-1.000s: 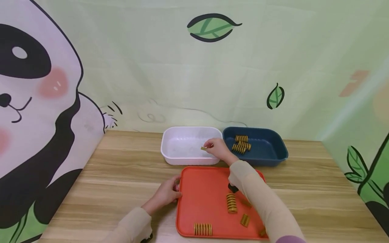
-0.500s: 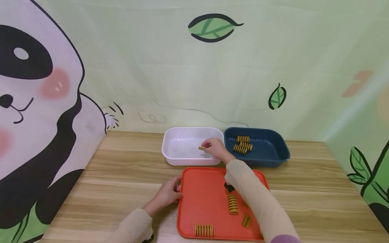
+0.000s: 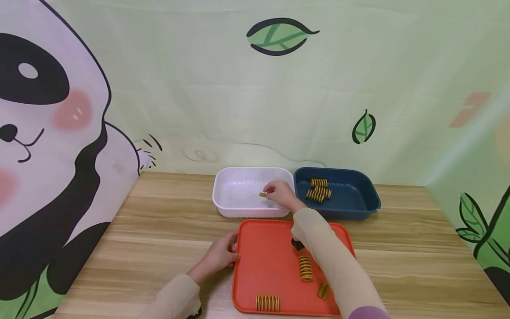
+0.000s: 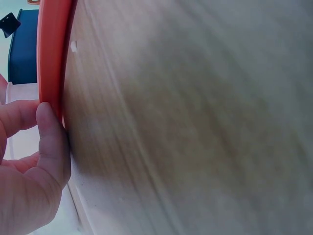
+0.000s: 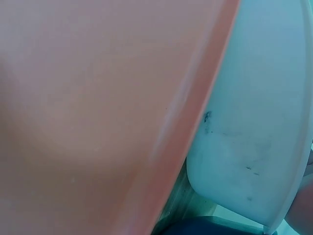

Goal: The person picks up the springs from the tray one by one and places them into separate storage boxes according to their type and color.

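My right hand (image 3: 282, 194) pinches a small gold coil spring (image 3: 263, 194) over the right part of the white bin (image 3: 239, 211). At the left edge of the red tray (image 3: 263, 252), my left hand (image 3: 217, 254) grips the rim between thumb and fingers; the left wrist view shows the thumb (image 4: 51, 142) against that rim. On the tray lie a large gold spring (image 3: 306, 268), a smaller spring (image 3: 323, 291) and another large spring (image 3: 268, 303) by the front edge. My right forearm hides the tray's right part. Only a sliver of hand shows in the right wrist view.
Touching the white bin on its right, a dark blue bin (image 3: 354, 197) holds several large gold springs (image 3: 318, 190). Both bins stand behind the tray on a wood-grain table (image 3: 171, 204). A printed cloth backdrop (image 3: 223, 102) rises close behind them.
My right hand has shifted slightly left over the white bin with the small spring, and its forearm has swung left too. The left hand stays at the tray's rim.
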Demonstrator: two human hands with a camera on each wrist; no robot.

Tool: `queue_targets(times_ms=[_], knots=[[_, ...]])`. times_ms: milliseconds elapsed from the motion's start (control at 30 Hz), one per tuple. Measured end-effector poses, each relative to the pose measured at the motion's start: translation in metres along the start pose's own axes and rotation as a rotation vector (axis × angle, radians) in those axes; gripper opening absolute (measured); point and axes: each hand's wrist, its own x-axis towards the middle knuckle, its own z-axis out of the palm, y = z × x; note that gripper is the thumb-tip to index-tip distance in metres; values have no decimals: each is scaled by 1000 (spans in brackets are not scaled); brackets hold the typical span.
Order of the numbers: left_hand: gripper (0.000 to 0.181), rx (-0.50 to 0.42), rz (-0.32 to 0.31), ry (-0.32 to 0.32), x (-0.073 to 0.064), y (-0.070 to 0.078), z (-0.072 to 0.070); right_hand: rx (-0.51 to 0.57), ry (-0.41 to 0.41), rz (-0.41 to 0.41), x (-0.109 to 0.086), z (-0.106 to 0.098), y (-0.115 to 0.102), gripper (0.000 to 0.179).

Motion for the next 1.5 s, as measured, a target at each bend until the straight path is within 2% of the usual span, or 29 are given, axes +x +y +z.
queue_targets(times_ms=[233, 433, 567, 667, 700, 833, 967, 1200, 1500], knots=[[61, -2, -5, -2, -1, 0, 0, -15, -2, -10, 2, 3, -2, 18], [61, -14, 5, -3, -1, 0, -1, -17, -16, 24, 5, 6, -3, 19], [61, -21, 20, -2, -1, -1, 0, -2, -45, 51, 9, 7, -2, 19], [62, -19, 20, 3, -2, -1, 0, 5, -72, 49, 13, 7, 1, 18], [63, -19, 21, 6, -1, -1, 0, 6, -76, 19, 16, 8, 4, 17], [63, -21, 21, 11, -1, -2, -1, 1, -94, 40, 20, 9, 7, 17], [63, -23, 19, 6, -1, -2, 0, -7, -93, 90, 15, 10, 1, 19], [63, -19, 7, 5, 0, -1, 0, -48, -66, 60, 9, 9, -3, 20], [62, -15, 6, 2, 0, -2, 0, -50, -47, 91, 8, 10, -4, 19]])
